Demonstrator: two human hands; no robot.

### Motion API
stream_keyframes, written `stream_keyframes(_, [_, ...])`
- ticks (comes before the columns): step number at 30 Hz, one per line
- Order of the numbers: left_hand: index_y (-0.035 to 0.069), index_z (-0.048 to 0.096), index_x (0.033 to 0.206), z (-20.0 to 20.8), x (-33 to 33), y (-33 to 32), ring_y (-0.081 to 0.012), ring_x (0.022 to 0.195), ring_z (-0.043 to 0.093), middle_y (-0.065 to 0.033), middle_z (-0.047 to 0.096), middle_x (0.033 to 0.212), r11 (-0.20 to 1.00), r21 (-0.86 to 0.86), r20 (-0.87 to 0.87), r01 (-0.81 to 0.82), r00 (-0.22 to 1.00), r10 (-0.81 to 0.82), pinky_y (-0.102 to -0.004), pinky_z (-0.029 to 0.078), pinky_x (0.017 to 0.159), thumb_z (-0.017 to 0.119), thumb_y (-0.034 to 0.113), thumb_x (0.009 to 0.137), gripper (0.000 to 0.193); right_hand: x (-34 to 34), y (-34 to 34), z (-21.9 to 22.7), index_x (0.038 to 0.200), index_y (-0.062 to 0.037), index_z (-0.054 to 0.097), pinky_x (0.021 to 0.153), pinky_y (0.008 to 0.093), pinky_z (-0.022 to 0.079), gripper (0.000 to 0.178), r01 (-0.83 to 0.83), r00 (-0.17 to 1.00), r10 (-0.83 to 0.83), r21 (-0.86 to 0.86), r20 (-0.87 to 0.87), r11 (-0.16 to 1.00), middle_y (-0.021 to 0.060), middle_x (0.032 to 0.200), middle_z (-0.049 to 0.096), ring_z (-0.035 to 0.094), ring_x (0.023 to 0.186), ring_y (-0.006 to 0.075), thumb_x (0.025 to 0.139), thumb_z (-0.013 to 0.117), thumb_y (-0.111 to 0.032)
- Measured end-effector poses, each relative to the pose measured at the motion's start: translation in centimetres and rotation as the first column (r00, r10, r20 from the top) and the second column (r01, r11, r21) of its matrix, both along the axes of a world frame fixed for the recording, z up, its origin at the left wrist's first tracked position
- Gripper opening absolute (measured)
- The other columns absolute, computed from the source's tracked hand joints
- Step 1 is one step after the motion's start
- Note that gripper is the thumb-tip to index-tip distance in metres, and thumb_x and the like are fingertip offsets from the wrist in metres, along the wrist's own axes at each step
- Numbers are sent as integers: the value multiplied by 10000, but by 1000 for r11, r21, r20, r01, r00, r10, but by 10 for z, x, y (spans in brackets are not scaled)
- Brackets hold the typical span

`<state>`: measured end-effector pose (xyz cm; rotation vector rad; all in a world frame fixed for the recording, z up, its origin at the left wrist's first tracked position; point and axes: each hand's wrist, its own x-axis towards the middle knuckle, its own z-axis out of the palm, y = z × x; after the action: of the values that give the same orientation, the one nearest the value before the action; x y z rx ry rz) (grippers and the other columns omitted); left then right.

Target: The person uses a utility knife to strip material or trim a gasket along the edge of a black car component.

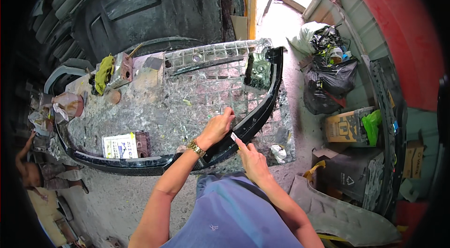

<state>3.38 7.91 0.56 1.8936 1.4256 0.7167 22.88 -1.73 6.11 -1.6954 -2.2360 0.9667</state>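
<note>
A long, curved black bumper lip (255, 119) with a glossy weave-like face lies along the near and right edges of a dirty work table (183, 93). My left hand (217, 128), a gold watch on its wrist, is over the lip's inner edge. Its fingers are curled, and whatever may be in them is hidden. Just to the right, my right hand (254, 162) grips a small pale flat tool (235, 139), like a blade or scraper. The tool's tip meets the lip's surface close to my left hand.
On the table are a white printed box (119, 146), a crumpled white rag (278, 153), a metal can (123, 70) and a yellow-green cloth (104, 75). Rubbish bags (330, 79) and a carton (344, 127) stand right. A grey car panel (335, 215) lies near right. Another person (40, 173) is at far left.
</note>
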Motion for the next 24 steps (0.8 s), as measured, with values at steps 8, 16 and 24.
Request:
stream_keyframes(8, [34, 480, 1166, -3, 1, 4, -489, 799, 641, -264, 650, 807, 1000, -13, 51, 19, 999, -18, -539, 471, 683, 533, 150, 1046, 176, -3, 5, -7, 1486, -179, 480, 718, 553, 529, 466, 33, 999, -33, -8, 5, 999, 210, 997, 594, 664, 830, 454, 1030, 576, -177])
stream_keyframes(16, [28, 496, 1149, -6, 1, 6, -485, 769, 637, -259, 639, 773, 1000, -15, 65, -5, 998, 6, -535, 465, 667, 531, 150, 1049, 162, -1, 5, -7, 1494, -189, 471, 707, 554, 535, 479, 32, 999, -32, 3, -4, 999, 205, 996, 588, 661, 815, 451, 1028, 581, -184])
stream_keyframes(24, [32, 496, 1143, -8, 2, 10, -470, 712, 631, -245, 624, 725, 1000, -14, 87, -5, 996, 6, -523, 458, 636, 525, 146, 1051, 149, -1, 5, -7, 1505, -198, 457, 701, 557, 538, 493, 11, 1000, -11, -9, -7, 1000, 205, 974, 577, 662, 801, 454, 1027, 572, -169])
